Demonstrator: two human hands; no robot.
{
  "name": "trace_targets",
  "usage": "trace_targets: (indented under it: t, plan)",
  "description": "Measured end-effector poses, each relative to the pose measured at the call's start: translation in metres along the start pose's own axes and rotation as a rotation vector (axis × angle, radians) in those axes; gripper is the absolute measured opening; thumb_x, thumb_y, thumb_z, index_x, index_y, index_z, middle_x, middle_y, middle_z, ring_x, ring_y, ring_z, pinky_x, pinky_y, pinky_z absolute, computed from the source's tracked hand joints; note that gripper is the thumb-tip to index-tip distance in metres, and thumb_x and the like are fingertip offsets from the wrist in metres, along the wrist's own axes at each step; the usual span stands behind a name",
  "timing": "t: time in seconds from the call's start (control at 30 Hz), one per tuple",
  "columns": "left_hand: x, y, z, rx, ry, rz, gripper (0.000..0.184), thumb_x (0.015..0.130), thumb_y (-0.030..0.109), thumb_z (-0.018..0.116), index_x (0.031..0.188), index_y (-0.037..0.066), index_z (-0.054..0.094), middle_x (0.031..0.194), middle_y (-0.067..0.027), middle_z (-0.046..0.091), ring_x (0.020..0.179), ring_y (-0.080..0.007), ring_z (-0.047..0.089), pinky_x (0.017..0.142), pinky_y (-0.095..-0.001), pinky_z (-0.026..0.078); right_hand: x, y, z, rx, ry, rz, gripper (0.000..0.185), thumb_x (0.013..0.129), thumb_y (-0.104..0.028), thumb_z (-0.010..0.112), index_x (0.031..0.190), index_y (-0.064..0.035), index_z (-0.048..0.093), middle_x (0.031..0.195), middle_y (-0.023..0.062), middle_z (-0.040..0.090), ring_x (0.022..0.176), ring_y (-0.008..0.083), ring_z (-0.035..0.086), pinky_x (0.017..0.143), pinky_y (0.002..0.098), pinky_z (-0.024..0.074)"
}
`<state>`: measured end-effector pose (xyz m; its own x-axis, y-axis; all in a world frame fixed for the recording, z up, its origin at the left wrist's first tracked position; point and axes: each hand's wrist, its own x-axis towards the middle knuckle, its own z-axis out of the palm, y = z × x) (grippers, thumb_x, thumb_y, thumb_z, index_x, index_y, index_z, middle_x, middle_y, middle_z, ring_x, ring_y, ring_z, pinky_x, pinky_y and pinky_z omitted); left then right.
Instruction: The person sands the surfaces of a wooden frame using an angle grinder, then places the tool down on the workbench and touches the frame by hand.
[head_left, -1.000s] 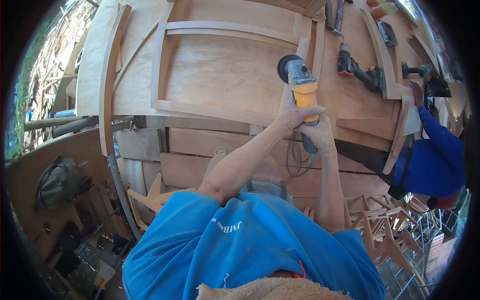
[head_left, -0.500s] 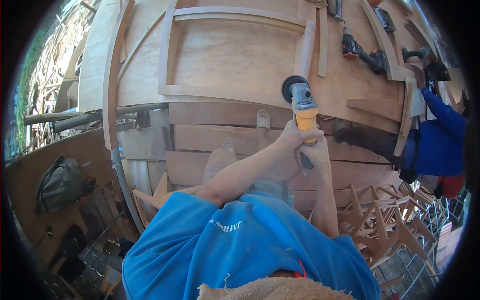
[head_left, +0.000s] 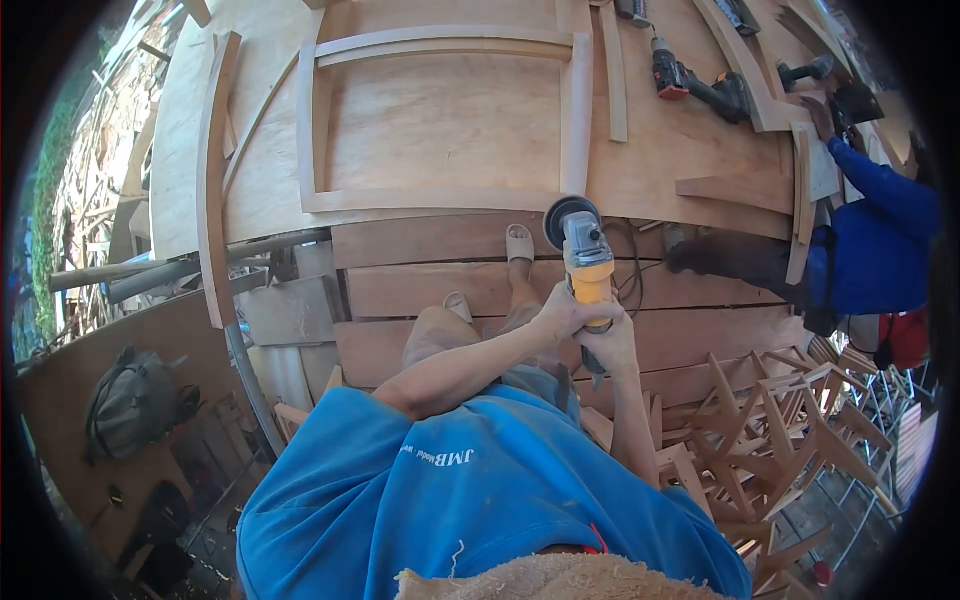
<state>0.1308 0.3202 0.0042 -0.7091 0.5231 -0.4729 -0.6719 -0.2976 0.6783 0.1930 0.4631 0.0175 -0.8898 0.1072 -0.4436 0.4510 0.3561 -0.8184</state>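
Observation:
My left hand (head_left: 566,314) is wrapped around the yellow body of an angle grinder (head_left: 590,275). Behind it, my right hand (head_left: 612,345) grips the tool's rear end. The round dark disc of the grinder points away from me, beside the near right corner of a wooden frame (head_left: 435,200). Whether disc and wood touch, I cannot tell. The frame lies flat on a plywood worktable (head_left: 450,130). Parts of the rear grip are hidden by my fingers.
At right are a cordless drill (head_left: 668,72), curved wooden pieces (head_left: 735,188) and a co-worker in a blue top (head_left: 880,250). A long wooden piece (head_left: 212,180) overhangs the table's left edge. Chair-like wooden frames (head_left: 770,430) stand lower right. A dark cord (head_left: 632,265) lies near the grinder.
Both hands have drawn the grinder back toward my body, so its disc has come off the frame's corner to the near side. The whole view has shifted slightly too.

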Motion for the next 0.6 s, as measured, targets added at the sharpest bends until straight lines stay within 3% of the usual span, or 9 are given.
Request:
trace_targets:
  t: [0.07, 0.17, 0.6]
  plan:
    - [0.006, 0.009, 0.006, -0.024, 0.028, -0.006, 0.043, 0.077, 0.019, 0.092, 0.110, 0.002, 0.072, 0.103, -0.0059, 0.076, 0.096, -0.0152, 0.073, 0.089, -0.0330, 0.060, 0.009, 0.001, -0.005, -0.003, -0.010, -0.008, 0.075, 0.071, -0.023, 0.091, 0.137, -0.0020, 0.062, 0.117, 0.0133, 0.078, 0.109, 0.0248, 0.077, 0.095, 0.0381, 0.0602]
    - [0.025, 0.015, 0.006, 0.035, 0.016, 0.027, 0.039, 0.083, 0.023, 0.088, 0.113, 0.002, 0.073, 0.112, -0.0080, 0.076, 0.102, -0.0170, 0.073, 0.093, -0.0346, 0.060, 0.027, -0.011, -0.017, -0.027, -0.019, -0.004, 0.074, 0.071, -0.023, 0.091, 0.136, -0.0028, 0.063, 0.116, 0.0132, 0.078, 0.108, 0.0247, 0.077, 0.094, 0.0384, 0.0602]
    - [0.127, 0.109, 0.012, -0.025, 0.078, 0.128, 0.039, 0.081, 0.023, 0.092, 0.108, 0.004, 0.072, 0.101, -0.0055, 0.076, 0.093, -0.0147, 0.073, 0.085, -0.0334, 0.061, 0.154, -0.070, -0.065, -0.107, -0.074, -0.040, 0.075, 0.071, -0.025, 0.093, 0.134, -0.0010, 0.061, 0.121, 0.0149, 0.075, 0.113, 0.0264, 0.074, 0.097, 0.0385, 0.0582]
